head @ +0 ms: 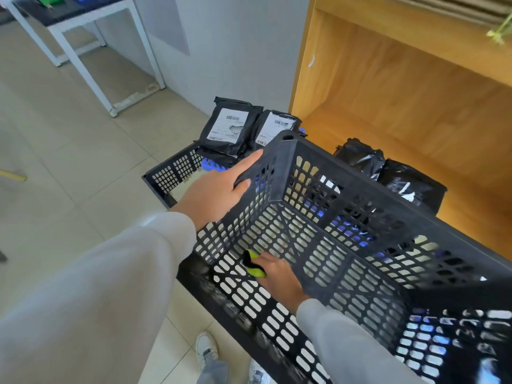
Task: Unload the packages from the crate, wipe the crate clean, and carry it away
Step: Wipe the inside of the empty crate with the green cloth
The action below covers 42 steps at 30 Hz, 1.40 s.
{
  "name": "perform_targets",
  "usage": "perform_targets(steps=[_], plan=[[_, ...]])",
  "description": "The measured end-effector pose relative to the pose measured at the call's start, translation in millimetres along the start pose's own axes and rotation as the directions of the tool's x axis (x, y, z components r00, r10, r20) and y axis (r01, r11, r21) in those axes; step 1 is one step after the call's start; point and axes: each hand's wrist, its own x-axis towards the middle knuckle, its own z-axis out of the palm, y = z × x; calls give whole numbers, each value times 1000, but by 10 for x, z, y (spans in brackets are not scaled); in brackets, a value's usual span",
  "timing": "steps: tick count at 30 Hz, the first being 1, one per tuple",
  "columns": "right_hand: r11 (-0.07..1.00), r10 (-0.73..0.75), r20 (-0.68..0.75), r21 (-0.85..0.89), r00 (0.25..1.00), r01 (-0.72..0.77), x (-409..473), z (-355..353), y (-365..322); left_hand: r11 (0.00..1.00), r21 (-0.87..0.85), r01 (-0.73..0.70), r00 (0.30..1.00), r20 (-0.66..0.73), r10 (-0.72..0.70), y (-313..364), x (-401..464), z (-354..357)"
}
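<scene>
A black perforated plastic crate (346, 189) fills the lower right, tilted and lifted off the floor, with no packages inside. My left hand (219, 189) grips its left rim near the far corner. Inside the crate, my right hand (277, 275) presses a yellow-green and black cloth (253, 263) against the near wall by the bottom. Two black packages with white barcode labels, one (230, 128) beside the other (277, 126), lie on another black crate (171, 173) beyond my left hand. More black packages (388, 173) rest on the wooden shelf.
A wooden shelf unit (401, 79) stands at the right, close behind the crate. A white-framed table (83, 31) stands at the back left on the tiled floor (55, 162). A grey wall (235, 51) lies straight ahead. My feet in white shoes (206, 347) are below.
</scene>
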Motion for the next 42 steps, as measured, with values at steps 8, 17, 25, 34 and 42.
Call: perform_targets(steps=[8,17,25,34,42], plan=[[984,-44,179,177,983,12,-175,336,-226,1000,8,16,1000,5,-16,6,-8,-9],[972,-2,298,226,954,-69,-155,10,43,1000,7,12,1000,4,-12,10,2,-13],[992,5,247,-125,969,26,-108,-513,455,1000,-10,17,1000,6,-17,26,-2,-27],[871,94,114,-490,989,-26,64,-981,800,1000,11,5,1000,-17,-5,1,14,-18],[687,102,28,-725,994,-50,138,-1097,781,1000,-1,15,1000,-4,-15,15,0,-17]])
